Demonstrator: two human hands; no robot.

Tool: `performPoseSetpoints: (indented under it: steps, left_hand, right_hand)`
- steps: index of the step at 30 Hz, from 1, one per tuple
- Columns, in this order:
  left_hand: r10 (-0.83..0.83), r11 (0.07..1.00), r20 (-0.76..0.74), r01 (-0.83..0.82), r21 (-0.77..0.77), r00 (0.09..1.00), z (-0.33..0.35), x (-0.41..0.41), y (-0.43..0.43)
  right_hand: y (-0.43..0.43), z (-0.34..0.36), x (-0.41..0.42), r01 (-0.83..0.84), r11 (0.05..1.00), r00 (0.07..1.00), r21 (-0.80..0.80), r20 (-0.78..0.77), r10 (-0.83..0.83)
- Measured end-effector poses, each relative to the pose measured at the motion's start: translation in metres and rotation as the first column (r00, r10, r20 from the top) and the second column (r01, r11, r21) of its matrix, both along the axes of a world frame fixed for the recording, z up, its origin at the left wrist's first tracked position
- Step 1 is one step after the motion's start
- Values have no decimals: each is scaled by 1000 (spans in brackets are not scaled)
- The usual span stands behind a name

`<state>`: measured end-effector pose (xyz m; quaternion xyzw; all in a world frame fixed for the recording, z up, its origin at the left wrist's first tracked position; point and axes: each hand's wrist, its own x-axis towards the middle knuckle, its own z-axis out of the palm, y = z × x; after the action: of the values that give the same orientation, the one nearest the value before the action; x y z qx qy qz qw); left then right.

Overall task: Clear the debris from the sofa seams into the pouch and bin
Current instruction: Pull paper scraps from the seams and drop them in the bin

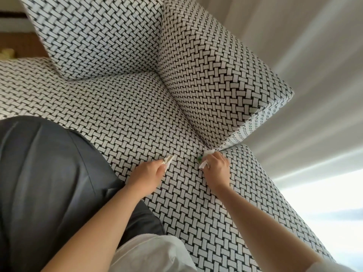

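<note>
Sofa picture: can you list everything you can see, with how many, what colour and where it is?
sofa seat: one, black-and-white weave, middle
back cushion: one, same weave, top left
armrest: one, same weave, right of the seat
curtain: one, pale grey-white, right side
smooth material: one, dark grey, left, in front of the seat
cloth: one, white, bottom middle
pale scrap: one, beige-white, pinched by the left hand
white scraps: number unclear, white, in the right hand at the seam
green bit: one, green, beside the right fingers
left hand: one, on the seat
right hand: one, at the armrest seam
</note>
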<state>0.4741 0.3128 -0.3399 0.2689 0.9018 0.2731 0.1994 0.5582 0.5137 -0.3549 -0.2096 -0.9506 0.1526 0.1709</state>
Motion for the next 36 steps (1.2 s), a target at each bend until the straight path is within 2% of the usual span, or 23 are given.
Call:
performPoseSetpoints:
  steps: [3,6,8,15,19,23,27,30,32,34,36]
  left_hand:
    - [34,993,149,-50,104,988,11,-3,-6]
    - [83,975,193,-119,186,978,27,-11,-20]
    - [104,960,195,-150,237,975,40,-22,-33]
    - [200,917,73,-213,337,977,97,-77,-108]
    - [317,886,16,-302,352,948,117,-104,-163]
    - [448,845,-43,-408,345,893,124,-122,-225]
    - [586,739,47,-558,377,809,109,-133,-289]
    - [656,698,73,-640,319,751,84,-138,-336]
    - [692,667,104,-688,287,715,67,-140,-360]
    - [737,617,141,-744,257,661,48,-145,-383]
    - [768,577,165,-780,240,619,31,-149,-400]
  right_hand:
    - [-8,9,-10,-113,993,990,-44,84,117]
    - [-31,18,-34,-152,978,959,-139,221,181]
    - [-50,22,-55,-160,968,944,-191,257,207]
    - [-131,60,-138,-322,906,917,-274,148,371]
    - [-183,89,-178,-479,833,867,-275,-1,498]
    - [-245,112,-212,-546,788,830,-285,-57,555]
    - [-306,115,-236,-581,726,793,-368,-54,607]
    - [-343,114,-260,-638,676,732,-370,-16,681]
    - [-358,114,-276,-634,664,731,-397,-29,681]
    - [-379,107,-294,-645,652,698,-399,40,715]
    - [-400,96,-302,-707,625,614,-331,153,774]
